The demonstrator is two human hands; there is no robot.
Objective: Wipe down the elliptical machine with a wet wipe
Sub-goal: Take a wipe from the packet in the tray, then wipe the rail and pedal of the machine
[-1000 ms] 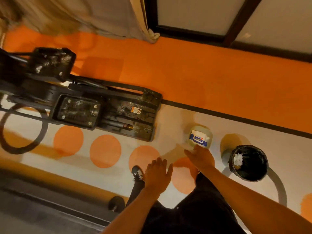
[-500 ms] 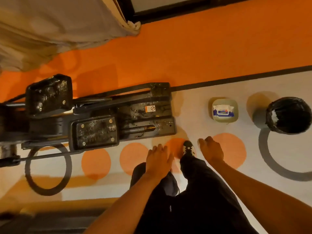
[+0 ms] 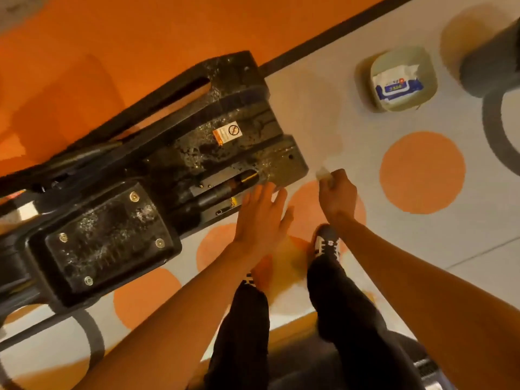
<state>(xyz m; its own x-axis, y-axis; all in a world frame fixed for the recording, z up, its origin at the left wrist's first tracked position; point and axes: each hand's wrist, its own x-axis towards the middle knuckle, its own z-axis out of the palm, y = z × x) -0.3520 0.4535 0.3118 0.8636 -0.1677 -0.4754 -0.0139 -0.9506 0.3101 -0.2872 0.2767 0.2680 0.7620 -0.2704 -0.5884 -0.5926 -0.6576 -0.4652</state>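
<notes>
The black elliptical machine lies across the left half of the view, its rear base and a foot pedal speckled with dust or droplets. My left hand hovers with fingers spread just at the base's near corner. My right hand is curled, pinching a small white wet wipe close to the base's right corner. A pack of wet wipes sits in a pale green tub on the floor at upper right.
A dark waste bin stands at the far right edge. The floor is pale with orange circles and an orange band beyond a black line. My legs and a black-and-white shoe are below my hands.
My view has swung closer to the machine's rear base. My right hand, held loose before, now pinches a white wipe. Both hands have moved up toward the base.
</notes>
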